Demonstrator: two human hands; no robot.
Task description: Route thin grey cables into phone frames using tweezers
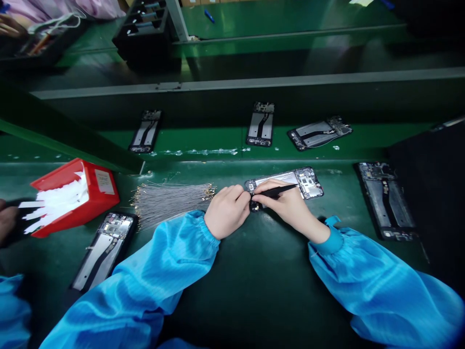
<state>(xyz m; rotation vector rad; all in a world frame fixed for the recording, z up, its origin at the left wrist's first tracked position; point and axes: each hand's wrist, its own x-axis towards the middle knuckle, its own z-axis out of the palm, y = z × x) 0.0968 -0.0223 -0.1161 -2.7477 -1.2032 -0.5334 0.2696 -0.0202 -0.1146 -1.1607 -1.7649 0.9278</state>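
The opened phone [290,180] lies on the dark green bench straight in front of the person, just past both hands. Its long axis runs left to right and tilts slightly away at the right. The circuit-board end points right, and the left end is tucked under the fingers.

The left hand [227,211] is curled closed, with its fingertips pressed onto the phone's left end to hold it. I cannot tell whether they also pinch some small part. The right hand [288,206] grips the black tweezers [279,190] between thumb and forefinger. The tweezers lie nearly along the phone, with the tips pointing left to where the two hands meet and the tail sticking out to the right.

Just left of the left hand is a fanned bundle of thin wires [170,198]. Beyond it stands a red bin [105,196] full of white strips [58,201]. The bin has a pale label [104,181], but its print is too small to read.

Another open phone [105,249] lies near the left sleeve, and one more [387,201] lies well off to the right. Three open phones [260,123] rest on the green belt beyond. No brand or other writing can be read on any of them.

Another person's hand [5,220] shows at the left edge.
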